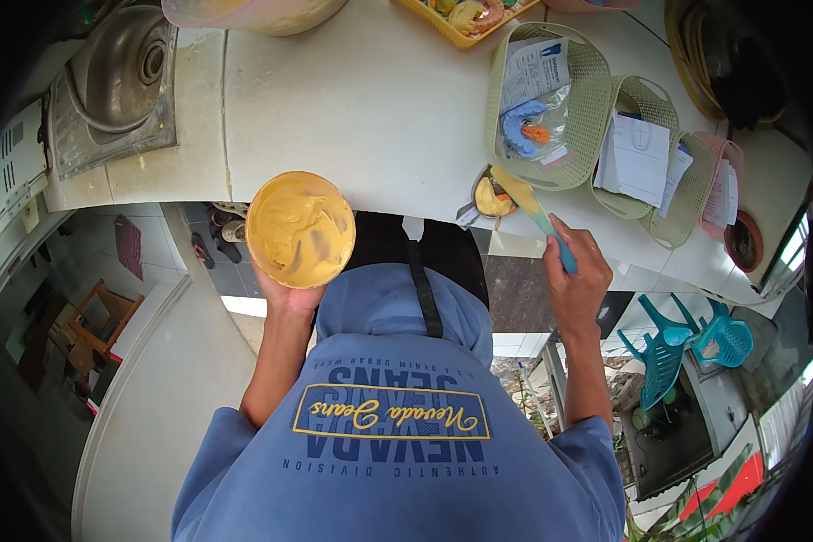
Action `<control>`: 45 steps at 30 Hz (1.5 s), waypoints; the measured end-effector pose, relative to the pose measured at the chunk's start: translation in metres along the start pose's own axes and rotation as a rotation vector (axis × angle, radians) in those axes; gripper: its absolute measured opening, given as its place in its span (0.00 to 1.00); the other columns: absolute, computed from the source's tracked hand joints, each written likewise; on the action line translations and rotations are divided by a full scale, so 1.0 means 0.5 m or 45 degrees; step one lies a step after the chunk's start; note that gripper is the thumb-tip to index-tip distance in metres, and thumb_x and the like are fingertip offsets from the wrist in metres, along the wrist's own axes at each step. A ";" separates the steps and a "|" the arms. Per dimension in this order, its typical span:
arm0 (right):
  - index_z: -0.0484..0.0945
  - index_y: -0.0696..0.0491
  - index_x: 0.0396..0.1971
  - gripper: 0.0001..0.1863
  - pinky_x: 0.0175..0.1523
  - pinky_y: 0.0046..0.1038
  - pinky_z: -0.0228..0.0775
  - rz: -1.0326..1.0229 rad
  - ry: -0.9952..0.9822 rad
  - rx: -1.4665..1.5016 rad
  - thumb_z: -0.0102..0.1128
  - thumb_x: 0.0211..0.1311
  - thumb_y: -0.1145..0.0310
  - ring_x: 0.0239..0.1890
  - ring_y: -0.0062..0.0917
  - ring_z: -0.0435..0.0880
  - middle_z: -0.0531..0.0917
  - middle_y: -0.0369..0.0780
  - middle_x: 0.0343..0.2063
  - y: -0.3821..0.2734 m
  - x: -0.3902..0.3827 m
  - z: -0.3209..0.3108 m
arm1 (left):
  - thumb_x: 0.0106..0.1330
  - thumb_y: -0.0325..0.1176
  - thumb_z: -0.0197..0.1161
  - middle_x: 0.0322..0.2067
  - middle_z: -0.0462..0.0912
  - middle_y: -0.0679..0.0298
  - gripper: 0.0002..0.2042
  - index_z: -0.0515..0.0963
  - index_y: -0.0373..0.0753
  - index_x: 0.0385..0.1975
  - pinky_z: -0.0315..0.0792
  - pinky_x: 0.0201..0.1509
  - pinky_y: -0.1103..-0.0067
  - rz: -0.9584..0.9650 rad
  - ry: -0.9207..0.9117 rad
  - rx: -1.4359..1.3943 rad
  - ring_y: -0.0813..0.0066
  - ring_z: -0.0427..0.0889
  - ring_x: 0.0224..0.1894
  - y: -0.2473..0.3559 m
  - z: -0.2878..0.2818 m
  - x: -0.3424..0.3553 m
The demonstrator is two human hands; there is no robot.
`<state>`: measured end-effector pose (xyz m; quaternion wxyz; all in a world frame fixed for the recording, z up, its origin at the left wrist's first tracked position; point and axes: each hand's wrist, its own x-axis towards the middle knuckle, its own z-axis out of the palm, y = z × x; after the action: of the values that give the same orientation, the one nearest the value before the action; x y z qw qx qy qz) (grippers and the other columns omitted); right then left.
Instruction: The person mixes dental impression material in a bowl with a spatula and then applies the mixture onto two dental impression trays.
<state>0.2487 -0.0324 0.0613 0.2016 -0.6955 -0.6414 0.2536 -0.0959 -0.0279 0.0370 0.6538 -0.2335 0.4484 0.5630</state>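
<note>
The left hand [291, 296] cups a bowl [256, 248] of yellow paste [309, 226], well apart from the right hand [580, 269] gripping a spatula [531, 206].

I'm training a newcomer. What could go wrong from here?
The small grey tray of creamy yellow paste, at the edge of the white counter, might be knocked off by the blue-handled, paste-smeared spatula. The round yellow bowl, held up by the left grip, could tip and spill.

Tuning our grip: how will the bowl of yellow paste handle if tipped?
The yellow paste likely clings rather than sloshes: its swirls hold shape. The bowl is probably slippery inside, where paste coats it. Being round, it might roll if set on its side.
</note>
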 end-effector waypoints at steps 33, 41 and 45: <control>0.83 0.52 0.41 0.18 0.26 0.21 0.74 -0.047 -0.007 0.055 0.62 0.49 0.83 0.24 0.22 0.80 0.81 0.38 0.28 -0.007 -0.024 -0.016 | 0.68 0.51 0.50 0.54 0.75 0.60 0.23 0.71 0.42 0.55 0.71 0.58 0.62 -0.011 -0.042 -0.049 0.61 0.74 0.55 0.005 -0.019 -0.012; 0.83 0.53 0.41 0.18 0.26 0.22 0.74 -0.042 0.040 0.006 0.62 0.48 0.84 0.23 0.22 0.81 0.81 0.39 0.27 0.002 -0.078 -0.025 | 0.67 0.52 0.51 0.53 0.75 0.61 0.23 0.72 0.42 0.54 0.72 0.58 0.62 -0.022 -0.079 -0.058 0.61 0.74 0.55 -0.002 -0.037 -0.030; 0.83 0.53 0.42 0.18 0.27 0.22 0.73 -0.084 0.042 -0.005 0.62 0.48 0.84 0.23 0.21 0.81 0.81 0.39 0.27 0.004 -0.084 -0.016 | 0.67 0.52 0.51 0.53 0.75 0.62 0.23 0.72 0.43 0.54 0.72 0.57 0.62 -0.054 -0.104 -0.066 0.62 0.75 0.55 -0.006 -0.049 -0.042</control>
<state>0.2530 -0.0740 0.0702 0.2193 -0.6783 -0.6611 0.2340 -0.1004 -0.0597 0.0423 0.6771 -0.2366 0.4017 0.5694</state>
